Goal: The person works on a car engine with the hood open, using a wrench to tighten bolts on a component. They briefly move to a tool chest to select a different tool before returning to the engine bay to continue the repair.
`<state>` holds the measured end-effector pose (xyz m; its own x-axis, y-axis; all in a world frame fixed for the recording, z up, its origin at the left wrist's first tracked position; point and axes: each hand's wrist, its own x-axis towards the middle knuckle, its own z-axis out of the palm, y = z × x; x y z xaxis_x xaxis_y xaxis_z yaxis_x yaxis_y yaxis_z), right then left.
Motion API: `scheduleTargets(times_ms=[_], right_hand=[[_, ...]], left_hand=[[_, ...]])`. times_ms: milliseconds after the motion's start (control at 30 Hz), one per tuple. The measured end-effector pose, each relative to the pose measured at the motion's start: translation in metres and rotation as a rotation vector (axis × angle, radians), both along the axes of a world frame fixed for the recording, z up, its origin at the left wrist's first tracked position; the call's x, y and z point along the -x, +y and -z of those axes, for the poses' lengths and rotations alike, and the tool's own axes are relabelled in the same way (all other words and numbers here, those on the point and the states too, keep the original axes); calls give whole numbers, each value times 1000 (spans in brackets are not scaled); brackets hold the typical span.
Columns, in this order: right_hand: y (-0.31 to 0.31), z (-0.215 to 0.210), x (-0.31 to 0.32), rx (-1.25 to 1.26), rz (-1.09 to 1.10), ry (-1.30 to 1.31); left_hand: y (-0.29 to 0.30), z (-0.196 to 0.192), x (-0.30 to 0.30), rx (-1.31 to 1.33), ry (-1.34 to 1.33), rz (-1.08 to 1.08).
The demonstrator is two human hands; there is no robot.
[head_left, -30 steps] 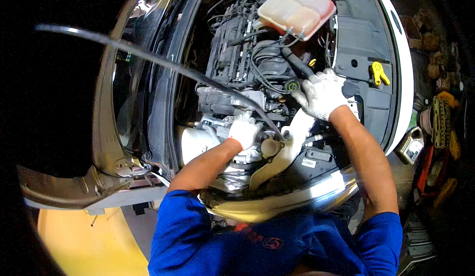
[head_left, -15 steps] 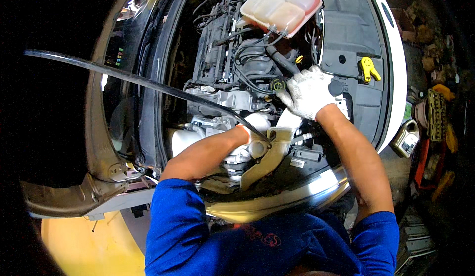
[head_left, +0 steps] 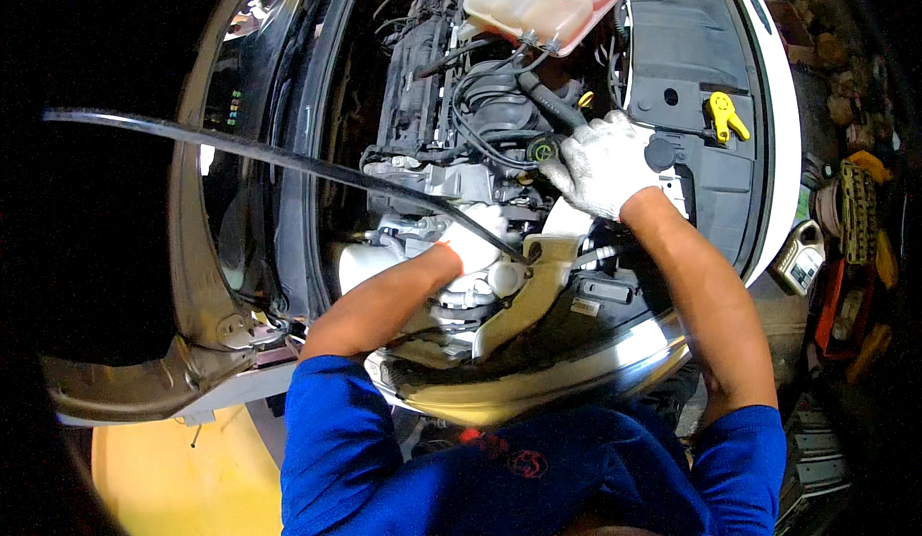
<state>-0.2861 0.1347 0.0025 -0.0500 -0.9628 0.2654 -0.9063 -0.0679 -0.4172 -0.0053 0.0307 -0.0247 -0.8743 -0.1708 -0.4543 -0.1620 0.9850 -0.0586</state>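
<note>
White-gloved right hand (head_left: 607, 166), thumb spread, sits near grey plastic panel's (head_left: 677, 36) left edge; white-gloved left hand (head_left: 477, 236): fingers, cannot tell.

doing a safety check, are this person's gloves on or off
On: white gloves cover the left hand and right hand; the forearms are bare.

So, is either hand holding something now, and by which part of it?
It cannot be told: the left hand is among engine parts, the right hand by the black hose, and what lies under both is hidden.
</note>
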Motion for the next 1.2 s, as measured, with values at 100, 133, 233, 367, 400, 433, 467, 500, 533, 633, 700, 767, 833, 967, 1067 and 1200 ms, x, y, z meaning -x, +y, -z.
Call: scheduleTargets(times_ms=[100,133,233,367,400,433,467,500,533,633,700,767,833,967,1067,1200], right_hand=[[-1,2,-1,23,-5,-10],[2,5,-3,21,-14,-15],[-1,12,-3,63,15,21],[-1,3,0,-20,-2,17],[-1,3,-2,-31,-2,22],[-1,2,-2,-12,-2,23],[0,3,-3,5,-2,22],[0,4,-4,21,-2,22],[0,5,-4,105,16,24],[0,2,-5,46,5,55],[-1,3,-5,66,3,44],[-3,8,-5,79,-1,63],[-4,12,-5,130,-5,62],[-3,2,-3,72,-8,77],[-3,13,-3,126,-16,76],[-7,9,7,-20,-42,7]], left_hand=[[11,-20,0,115,-11,40],[15,-16,-5,131,11,43],[28,-18,3,110,26,-76],[29,-10,22,70,-162,-210],[29,-6,8,60,-49,-177],[25,-3,-8,57,65,-142],[23,1,-17,126,27,-112],[21,6,-22,146,-7,-132],[22,8,-23,124,-45,-196],[24,11,-24,131,2,-223],[24,14,-23,120,29,-262],[24,16,-13,60,-7,-378],[25,18,-7,132,85,-445],[30,3,20,54,-117,-646],[9,61,-3,70,-178,-846],[23,18,33,208,2,-978]])
